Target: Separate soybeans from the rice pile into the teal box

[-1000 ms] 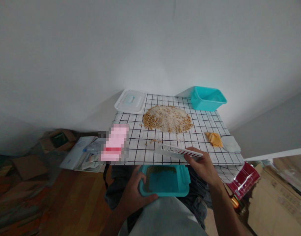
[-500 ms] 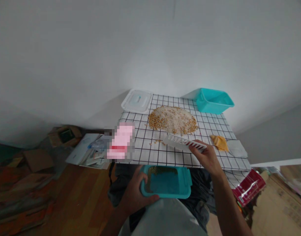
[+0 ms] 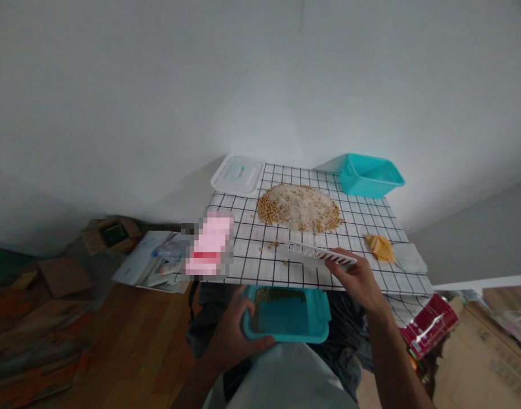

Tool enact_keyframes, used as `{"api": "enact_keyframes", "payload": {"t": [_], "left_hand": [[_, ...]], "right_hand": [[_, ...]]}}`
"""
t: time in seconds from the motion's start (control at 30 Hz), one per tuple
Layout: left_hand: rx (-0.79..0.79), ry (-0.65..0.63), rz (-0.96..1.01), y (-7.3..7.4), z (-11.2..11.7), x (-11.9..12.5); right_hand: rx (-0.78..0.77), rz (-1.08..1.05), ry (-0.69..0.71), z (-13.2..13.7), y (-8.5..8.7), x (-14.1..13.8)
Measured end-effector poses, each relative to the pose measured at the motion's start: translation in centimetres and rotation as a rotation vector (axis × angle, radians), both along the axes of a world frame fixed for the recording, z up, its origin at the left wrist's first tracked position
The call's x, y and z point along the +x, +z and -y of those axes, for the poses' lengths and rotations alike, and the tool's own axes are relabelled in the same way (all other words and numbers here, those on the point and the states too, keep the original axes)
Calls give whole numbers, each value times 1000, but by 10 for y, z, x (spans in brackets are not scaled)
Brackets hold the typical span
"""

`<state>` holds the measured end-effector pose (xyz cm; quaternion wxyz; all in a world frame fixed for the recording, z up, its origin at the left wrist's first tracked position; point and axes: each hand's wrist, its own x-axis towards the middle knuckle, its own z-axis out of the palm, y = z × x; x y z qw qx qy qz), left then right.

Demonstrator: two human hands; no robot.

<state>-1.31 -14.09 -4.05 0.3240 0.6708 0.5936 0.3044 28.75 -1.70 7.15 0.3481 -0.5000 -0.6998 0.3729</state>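
My left hand (image 3: 239, 326) grips the left side of a teal plastic bin (image 3: 318, 336), held below the table's front edge over my lap. Some soybeans (image 3: 271, 294) lie along its far and left inner sides. In my right hand (image 3: 356, 279) is a white slotted plastic piece (image 3: 307, 253), tilted low over the front of the table. A few loose beans (image 3: 273, 245) are scattered by its left end. Behind it spreads a pile of soybeans and white rice-like grains (image 3: 301, 207) on the grid-patterned tablecloth (image 3: 252, 267).
A clear lid (image 3: 238, 175) lies at the back left, and a second teal bin (image 3: 371, 176) stands at the back right. A yellow cloth (image 3: 380, 248) is at the right. A blurred pink item (image 3: 209, 244) sits at the left edge. Cardboard (image 3: 477, 358) lies lower right.
The white slotted piece in my right hand has moved slightly down, nearer the front table edge. My left hand and the bin it holds are nearly unmoved.
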Motion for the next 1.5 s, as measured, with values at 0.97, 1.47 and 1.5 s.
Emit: {"api": "enact_keyframes", "payload": {"t": [0.97, 1.47, 1.5], "left_hand": [[25, 1, 20, -2, 3, -4], [41, 51, -12, -5, 8, -14], [42, 55, -9, -5, 8, -14]], "right_hand": [[-10, -110, -179, -5, -9, -29], [17, -42, -16, -24, -5, -39], [24, -45, -14, -24, -5, -39]]}}
